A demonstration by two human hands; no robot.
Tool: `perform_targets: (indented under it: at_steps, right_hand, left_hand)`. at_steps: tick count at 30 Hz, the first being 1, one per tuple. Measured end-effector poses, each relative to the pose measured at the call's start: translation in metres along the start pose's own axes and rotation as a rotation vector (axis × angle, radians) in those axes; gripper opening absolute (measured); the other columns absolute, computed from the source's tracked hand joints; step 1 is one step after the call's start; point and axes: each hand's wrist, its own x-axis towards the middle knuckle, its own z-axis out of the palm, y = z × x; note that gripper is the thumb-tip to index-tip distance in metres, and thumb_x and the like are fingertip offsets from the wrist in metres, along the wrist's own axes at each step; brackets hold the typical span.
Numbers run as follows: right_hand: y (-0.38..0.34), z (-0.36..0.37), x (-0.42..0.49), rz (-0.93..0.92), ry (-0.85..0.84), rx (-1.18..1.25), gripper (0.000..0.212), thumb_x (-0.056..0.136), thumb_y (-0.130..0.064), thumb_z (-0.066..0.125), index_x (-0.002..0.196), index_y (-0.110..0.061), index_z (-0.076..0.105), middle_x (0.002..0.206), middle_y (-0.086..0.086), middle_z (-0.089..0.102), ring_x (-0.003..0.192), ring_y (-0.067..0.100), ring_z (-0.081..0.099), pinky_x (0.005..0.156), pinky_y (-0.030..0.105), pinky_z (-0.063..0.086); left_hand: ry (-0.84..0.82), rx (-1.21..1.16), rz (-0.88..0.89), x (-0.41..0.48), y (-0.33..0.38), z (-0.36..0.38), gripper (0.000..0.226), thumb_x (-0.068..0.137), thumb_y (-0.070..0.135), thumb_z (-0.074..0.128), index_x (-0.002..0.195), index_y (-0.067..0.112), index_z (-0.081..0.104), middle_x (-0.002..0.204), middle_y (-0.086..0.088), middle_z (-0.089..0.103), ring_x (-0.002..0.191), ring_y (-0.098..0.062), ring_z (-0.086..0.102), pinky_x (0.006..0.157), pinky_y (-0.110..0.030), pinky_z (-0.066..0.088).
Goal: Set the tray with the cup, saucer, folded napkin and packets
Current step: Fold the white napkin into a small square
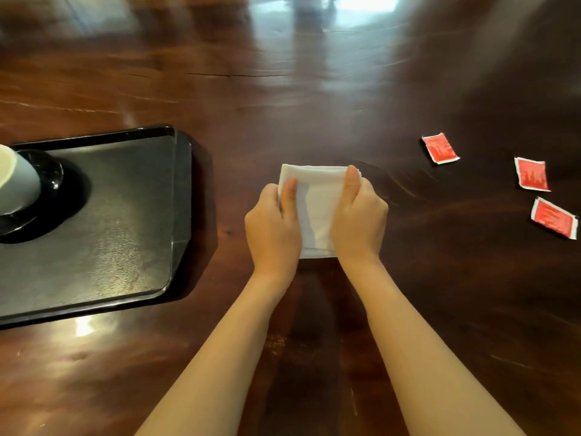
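A folded white napkin [317, 202] lies on the dark wooden table in the middle of the view. My left hand [273, 228] grips its left edge, thumb on top. My right hand [358, 215] grips its right edge the same way. A black tray [125, 221] sits at the left. On it stands a pale cup [15, 180] on a black saucer [47, 184], partly cut off by the left edge of the view. Three red packets lie on the table at the right: one packet [439, 148] farthest, a second packet [532, 174], and a third packet [554, 217] nearest.
The glossy wooden table [314, 89] stretches far back with bright reflections. The tray's right half is bare black surface.
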Motion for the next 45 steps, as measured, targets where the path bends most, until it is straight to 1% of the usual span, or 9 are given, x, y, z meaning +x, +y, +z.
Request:
perform_targets:
  at_steps: [4, 8, 13, 23, 27, 31, 34, 40, 45]
  right_hand:
    - [-0.019, 0.006, -0.015, 0.098, -0.056, 0.165, 0.046, 0.099, -0.04, 0.028, 0.071, -0.015, 0.054, 0.063, -0.005, 0.053, 0.061, 0.008, 0.053, 0.056, 0.016, 0.043]
    - [-0.051, 0.017, -0.034, 0.141, -0.135, 0.294, 0.05, 0.098, -0.041, 0.033, 0.064, -0.01, 0.051, 0.061, 0.003, 0.053, 0.061, 0.015, 0.052, 0.057, 0.031, 0.044]
    - [-0.103, 0.052, -0.053, 0.01, -0.263, 0.275, 0.041, 0.097, -0.036, 0.038, 0.06, -0.023, 0.049, 0.057, -0.005, 0.048, 0.052, -0.003, 0.048, 0.043, 0.01, 0.035]
    - [-0.165, 0.155, -0.092, 0.073, -0.354, 0.315, 0.031, 0.096, -0.03, 0.043, 0.074, -0.017, 0.06, 0.064, -0.006, 0.055, 0.058, -0.004, 0.052, 0.046, 0.006, 0.039]
    - [-0.171, 0.191, -0.087, 0.109, -0.295, 0.266, 0.032, 0.097, -0.029, 0.042, 0.08, -0.011, 0.062, 0.066, -0.006, 0.054, 0.06, 0.002, 0.052, 0.05, 0.012, 0.038]
    - [-0.172, 0.223, -0.068, 0.101, -0.272, 0.181, 0.035, 0.097, -0.03, 0.041, 0.072, -0.01, 0.054, 0.062, -0.004, 0.049, 0.056, 0.006, 0.043, 0.05, 0.021, 0.032]
    - [-0.169, 0.247, -0.063, 0.089, -0.357, 0.045, 0.037, 0.097, -0.033, 0.037, 0.068, -0.015, 0.05, 0.061, -0.002, 0.046, 0.057, 0.01, 0.042, 0.049, 0.023, 0.03]
    - [-0.156, 0.252, -0.062, 0.067, -0.555, -0.149, 0.038, 0.096, -0.029, 0.039, 0.13, -0.013, 0.042, 0.108, 0.005, 0.056, 0.079, 0.008, 0.054, 0.057, 0.02, 0.042]
    - [-0.143, 0.23, -0.09, -0.198, -0.567, -0.402, 0.055, 0.094, -0.023, 0.048, 0.143, -0.018, 0.023, 0.139, 0.004, 0.036, 0.123, 0.017, 0.035, 0.085, 0.022, 0.035]
  left_hand:
    - [0.04, -0.088, -0.06, 0.001, 0.0, -0.027, 0.046, 0.095, 0.034, 0.045, 0.061, 0.004, 0.044, 0.054, 0.004, 0.038, 0.051, -0.007, 0.035, 0.045, -0.018, 0.031]
    - [0.096, -0.197, -0.13, 0.003, 0.013, -0.072, 0.046, 0.095, 0.031, 0.047, 0.056, 0.008, 0.04, 0.051, 0.006, 0.034, 0.047, -0.006, 0.033, 0.045, -0.015, 0.029]
    - [0.202, -0.265, -0.27, 0.021, 0.004, -0.132, 0.046, 0.094, 0.033, 0.047, 0.054, 0.014, 0.037, 0.052, 0.006, 0.034, 0.049, -0.005, 0.031, 0.046, -0.018, 0.028]
    - [0.234, -0.229, -0.42, 0.08, -0.052, -0.224, 0.035, 0.093, 0.032, 0.048, 0.065, 0.013, 0.054, 0.061, 0.003, 0.05, 0.059, -0.01, 0.045, 0.056, -0.023, 0.037]
    - [0.065, -0.334, -0.641, 0.104, -0.081, -0.242, 0.039, 0.095, 0.036, 0.043, 0.07, 0.008, 0.051, 0.063, -0.001, 0.047, 0.06, -0.012, 0.045, 0.051, -0.02, 0.037]
    - [-0.169, -0.502, -0.745, 0.108, -0.1, -0.252, 0.025, 0.094, 0.032, 0.049, 0.103, 0.013, 0.062, 0.083, -0.003, 0.065, 0.066, -0.01, 0.06, 0.052, -0.019, 0.05]
    - [-0.095, -0.671, -0.871, 0.108, -0.114, -0.25, 0.021, 0.092, 0.02, 0.055, 0.105, 0.006, 0.063, 0.092, -0.01, 0.066, 0.07, -0.013, 0.062, 0.056, -0.019, 0.055]
    - [0.03, -0.562, -0.853, 0.121, -0.123, -0.233, 0.015, 0.091, 0.015, 0.056, 0.105, 0.012, 0.061, 0.097, -0.005, 0.068, 0.08, -0.015, 0.069, 0.059, -0.017, 0.056]
    - [0.05, -0.387, -0.693, 0.11, -0.135, -0.226, 0.032, 0.088, 0.009, 0.059, 0.118, 0.021, 0.053, 0.102, 0.008, 0.059, 0.084, -0.009, 0.065, 0.059, -0.01, 0.053]
